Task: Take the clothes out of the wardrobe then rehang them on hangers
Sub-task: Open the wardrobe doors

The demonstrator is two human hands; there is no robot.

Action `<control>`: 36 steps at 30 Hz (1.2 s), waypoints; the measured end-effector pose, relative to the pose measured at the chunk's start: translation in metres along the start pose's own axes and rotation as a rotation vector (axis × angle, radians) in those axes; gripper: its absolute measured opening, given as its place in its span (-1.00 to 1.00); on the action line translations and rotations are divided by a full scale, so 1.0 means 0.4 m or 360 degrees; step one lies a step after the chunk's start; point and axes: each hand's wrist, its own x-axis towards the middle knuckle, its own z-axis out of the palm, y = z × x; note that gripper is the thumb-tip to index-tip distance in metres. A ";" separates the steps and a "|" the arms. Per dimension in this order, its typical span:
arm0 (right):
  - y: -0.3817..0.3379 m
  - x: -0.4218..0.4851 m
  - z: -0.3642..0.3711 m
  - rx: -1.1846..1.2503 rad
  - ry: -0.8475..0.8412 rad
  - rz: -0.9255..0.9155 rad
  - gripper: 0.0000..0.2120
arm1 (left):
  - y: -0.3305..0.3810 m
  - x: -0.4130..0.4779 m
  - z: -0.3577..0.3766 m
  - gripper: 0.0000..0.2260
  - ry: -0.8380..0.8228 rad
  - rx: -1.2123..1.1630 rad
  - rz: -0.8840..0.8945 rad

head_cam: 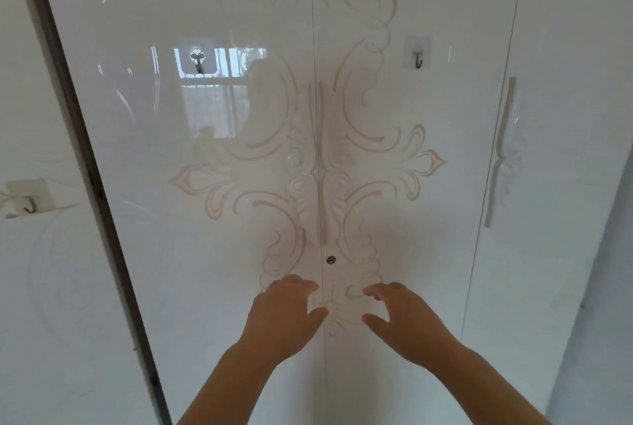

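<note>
A glossy white wardrobe with beige scroll ornament fills the view. Its two middle doors, the left door (191,219) and the right door (428,236), are closed and meet at a thin seam. Two long pale handles (321,164) run along that seam, with a small round keyhole (331,260) below them. My left hand (284,315) and my right hand (404,318) are raised side by side just under the keyhole, one on each side of the seam. The fingers of both are loosely bent and hold nothing. No clothes or hangers are visible.
A further door at the right carries a long white handle (499,154). Stick-on hooks sit on the left door (198,59), the right door (418,54) and the far left panel (29,200). A dark vertical frame strip (85,164) borders the left door.
</note>
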 end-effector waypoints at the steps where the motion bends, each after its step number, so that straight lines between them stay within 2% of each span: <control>1: 0.005 0.032 -0.004 0.0008 0.0021 -0.0017 -0.58 | -0.003 0.027 -0.002 -0.57 0.0019 -0.0021 -0.0010; 12: 0.026 0.334 -0.060 0.0139 0.0213 -0.0134 -0.59 | -0.047 0.281 -0.054 -0.61 0.0325 0.0069 0.0097; 19: 0.014 0.442 -0.109 0.0165 0.0504 -0.0099 -0.58 | -0.075 0.409 -0.096 -0.63 0.0542 0.0229 0.0300; 21: 0.007 0.459 -0.120 0.0162 0.0598 -0.0077 -0.58 | -0.082 0.445 -0.101 -0.67 0.0667 0.0275 0.0438; 24: -0.013 0.477 -0.138 0.0191 0.0778 -0.0026 -0.54 | -0.102 0.496 -0.097 -0.67 0.0873 0.0141 0.0723; 28: -0.048 0.507 -0.151 0.0312 0.0962 0.0004 -0.48 | -0.121 0.540 -0.094 -0.61 0.0990 0.0065 0.0872; 36: -0.092 0.550 -0.123 0.0820 0.0938 0.0147 -0.51 | -0.158 0.588 -0.059 -0.54 0.1009 -0.0101 0.1068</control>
